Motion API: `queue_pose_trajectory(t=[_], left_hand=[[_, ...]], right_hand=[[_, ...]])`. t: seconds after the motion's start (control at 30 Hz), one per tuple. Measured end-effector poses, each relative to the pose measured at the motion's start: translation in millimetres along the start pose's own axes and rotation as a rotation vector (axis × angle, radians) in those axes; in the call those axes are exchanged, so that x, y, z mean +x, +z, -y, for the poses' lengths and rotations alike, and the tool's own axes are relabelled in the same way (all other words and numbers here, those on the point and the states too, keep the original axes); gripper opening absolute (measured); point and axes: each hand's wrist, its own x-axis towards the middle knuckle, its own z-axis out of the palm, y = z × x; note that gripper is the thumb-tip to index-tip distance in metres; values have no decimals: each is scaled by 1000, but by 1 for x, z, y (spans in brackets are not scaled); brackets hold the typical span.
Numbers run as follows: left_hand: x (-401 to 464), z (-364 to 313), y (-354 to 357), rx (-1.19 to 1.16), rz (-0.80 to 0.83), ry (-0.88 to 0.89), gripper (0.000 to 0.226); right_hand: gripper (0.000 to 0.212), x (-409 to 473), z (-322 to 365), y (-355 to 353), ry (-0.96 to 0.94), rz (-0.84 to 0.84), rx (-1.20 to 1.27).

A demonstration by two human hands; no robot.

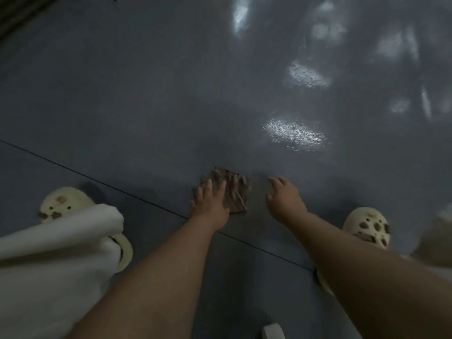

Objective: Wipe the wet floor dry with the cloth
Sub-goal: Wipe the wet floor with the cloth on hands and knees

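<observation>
Brown crumpled cloth (pixel 230 192) half hidden under flat, spread left hand (pixel 210 204); right hand (pixel 285 198) just beside, loosely spread, over grey floor (pixel 146 106); contact unclear.

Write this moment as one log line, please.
step: wiping | left hand: flat on crumpled brown cloth | right hand: open, off cloth | glossy grey floor: shiny patches ahead

You will find nothing to read here: no text, label, brand, number or sign shows on the floor (pixel 146 94), on the cloth (pixel 234 192) lying on it, or on the shoes either side of that cloth.
</observation>
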Motion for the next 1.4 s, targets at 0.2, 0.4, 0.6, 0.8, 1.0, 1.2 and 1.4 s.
queue_pose_trajectory(t=[0.2, 0.4, 0.6, 0.8, 1.0, 1.2, 1.4], left_hand=[[-74, -20, -14, -10, -89, 18, 78], [-90, -44, -17, 33, -150, 86, 81], [-79, -36, -13, 1, -147, 95, 80], [-40, -23, -2, -154, -98, -47, 77], [12, 1, 19, -257, -80, -129, 73], [47, 17, 22, -482, -237, -200, 64], [74, 3, 6, -508, -350, -189, 64]], right_hand=[[54, -72, 2, -22, -98, -87, -18], [55, -105, 8, -35, -121, -165, -27], [53, -105, 22, -29, -114, -152, -82], [49, -66, 31, -12, -146, -61, -167], [57, 5, 39, 38, -404, 29, -361], [61, 60, 46, 88, -763, 239, -689], [56, 97, 41, 128, -1045, 228, -807]])
